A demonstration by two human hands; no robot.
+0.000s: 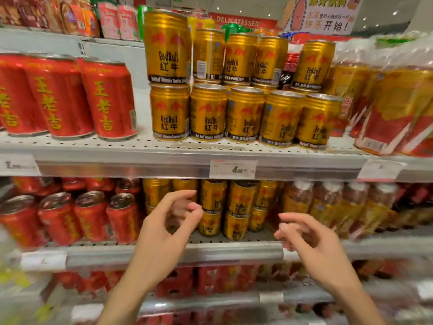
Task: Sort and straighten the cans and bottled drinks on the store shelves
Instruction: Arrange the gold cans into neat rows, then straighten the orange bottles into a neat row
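Note:
Gold Red Bull cans (243, 113) stand stacked two high in the middle of the upper shelf (164, 163). Red herbal tea cans (58, 97) stand to their left. More gold cans (236, 207) and red cans (91, 216) fill the shelf below. My left hand (164, 231) hovers in front of the lower shelf's gold cans, fingers curled and apart, holding nothing. My right hand (314, 245) hangs a little lower and to the right, also with loose fingers and nothing in it. Neither hand touches a can.
Plastic-wrapped multipacks (393, 109) lean at the right end of the upper shelf. Bottled drinks (339, 202) stand right of the lower gold cans. A price tag (232, 168) sits on the upper shelf's rail. Red cartons (210, 280) fill the shelf underneath.

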